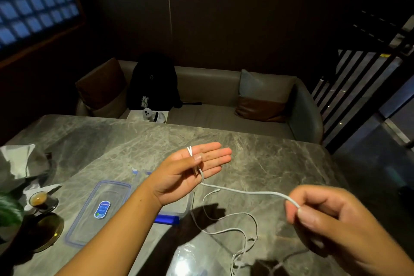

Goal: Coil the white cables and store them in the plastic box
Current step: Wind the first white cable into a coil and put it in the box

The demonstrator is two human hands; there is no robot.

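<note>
My left hand (pixel 190 168) is held palm up above the marble table, fingers stretched out, thumb pinning one end of a white cable (pixel 246 192) whose loop crosses the index finger. The cable runs right to my right hand (pixel 324 215), which pinches it between thumb and forefinger. The remaining cable lies in loose loops (pixel 235 228) on the table below. The clear plastic box (pixel 183 206) with a blue clip sits mostly hidden under my left forearm. Its clear lid (pixel 98 210), bearing a blue label, lies flat to the left.
On the left edge of the marble table (pixel 268 152) stand a small cup of coffee (pixel 39 199) on a saucer, a dark round dish (pixel 48 231) and crumpled paper (pixel 20 161). A sofa with a black backpack (pixel 154 83) is behind the table.
</note>
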